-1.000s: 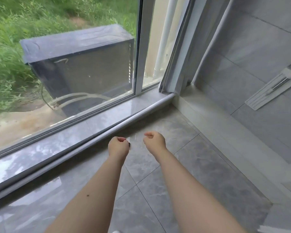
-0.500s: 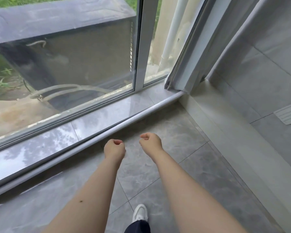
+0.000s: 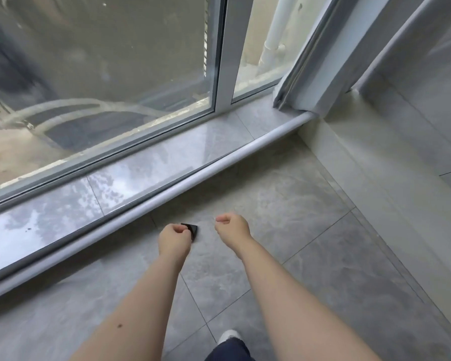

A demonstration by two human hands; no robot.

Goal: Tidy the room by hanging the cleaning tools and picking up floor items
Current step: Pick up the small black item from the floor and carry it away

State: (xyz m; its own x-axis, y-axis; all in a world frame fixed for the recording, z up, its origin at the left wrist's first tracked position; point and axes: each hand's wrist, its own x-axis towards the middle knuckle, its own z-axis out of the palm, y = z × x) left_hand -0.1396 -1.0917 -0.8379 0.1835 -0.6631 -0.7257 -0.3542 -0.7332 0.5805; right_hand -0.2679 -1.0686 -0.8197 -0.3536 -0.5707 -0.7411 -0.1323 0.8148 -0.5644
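Note:
My left hand (image 3: 174,241) and my right hand (image 3: 232,229) reach forward over the grey tiled floor, both with fingers curled in and nothing visibly held. A small black square item (image 3: 191,228) shows just beyond my left hand's fingertips. It seems to lie on the floor tile near the sill, and my hand hides part of it. No cleaning tools are in view.
A low tiled window sill (image 3: 141,173) with a rounded white edge runs diagonally under a large window (image 3: 102,61). A grey curtain (image 3: 297,82) hangs at the corner. A tiled wall (image 3: 401,152) stands to the right. My white shoe (image 3: 228,337) is at the bottom.
The view has tilted further down and closer to the sill. The flat mop on the right wall has left the view. The black item, hidden half a second ago, shows beside my left hand.

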